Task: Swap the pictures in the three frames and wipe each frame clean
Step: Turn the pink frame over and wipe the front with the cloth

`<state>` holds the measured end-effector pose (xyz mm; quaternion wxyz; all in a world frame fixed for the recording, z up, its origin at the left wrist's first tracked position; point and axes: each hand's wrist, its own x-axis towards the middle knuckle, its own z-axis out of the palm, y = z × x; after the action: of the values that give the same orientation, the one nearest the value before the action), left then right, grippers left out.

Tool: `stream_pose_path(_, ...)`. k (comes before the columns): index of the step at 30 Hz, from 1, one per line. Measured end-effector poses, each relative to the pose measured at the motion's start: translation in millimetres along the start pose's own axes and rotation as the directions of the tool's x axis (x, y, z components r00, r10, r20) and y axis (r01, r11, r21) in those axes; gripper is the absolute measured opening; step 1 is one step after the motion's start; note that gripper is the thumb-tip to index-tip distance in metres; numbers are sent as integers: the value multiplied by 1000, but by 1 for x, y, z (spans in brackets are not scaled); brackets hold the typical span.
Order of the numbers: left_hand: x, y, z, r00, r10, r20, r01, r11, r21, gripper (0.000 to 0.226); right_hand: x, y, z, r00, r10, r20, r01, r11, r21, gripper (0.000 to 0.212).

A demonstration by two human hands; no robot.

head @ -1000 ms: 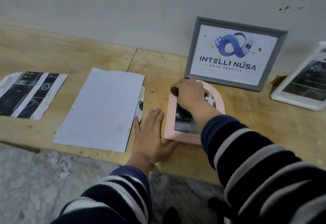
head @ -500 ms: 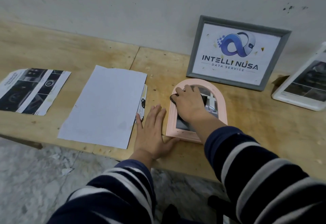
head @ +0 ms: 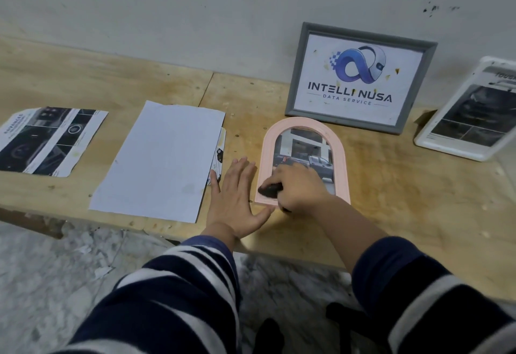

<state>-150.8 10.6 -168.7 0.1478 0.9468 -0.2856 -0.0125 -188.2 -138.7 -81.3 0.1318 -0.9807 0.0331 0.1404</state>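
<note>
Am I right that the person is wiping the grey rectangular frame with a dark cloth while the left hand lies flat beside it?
Not quite: the head view shows the right hand wiping the pink arched frame with the dark cloth. The left hand does lie flat beside it.

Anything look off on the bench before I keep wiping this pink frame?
The printed sheet at far left has roughly cut, clipped corners. The wooden bench shows dark stains near the grey frame. Otherwise nothing stands out.

White frame (head: 472, 119) cut off by right picture edge. Right hand (head: 300, 189) hides most of dark cloth (head: 269, 189) and pink frame's (head: 304, 124) lower picture.
</note>
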Motion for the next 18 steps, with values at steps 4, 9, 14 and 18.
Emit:
stream_pose_path(4,-2,1,-4,999,24,-23,-26,996,-87,73,0,1,6,987,68,-147,-53,993,105,38)
stream_pose_path(9,-4,-1,-1,992,-57,-111,34,980,-198,53,-12,-3,33,981,-22,-195,14,999,-42,33)
stream_pose_path(14,-3,-4,3,998,-36,-51,31,996,-85,50,-24,-3,61,913,67,-404,-26,994,106,17)
stream_pose_path(18,-2,-5,4,999,-45,3,45,998,-47,50,-29,-3,51,946,98,-308,-80,994,70,24)
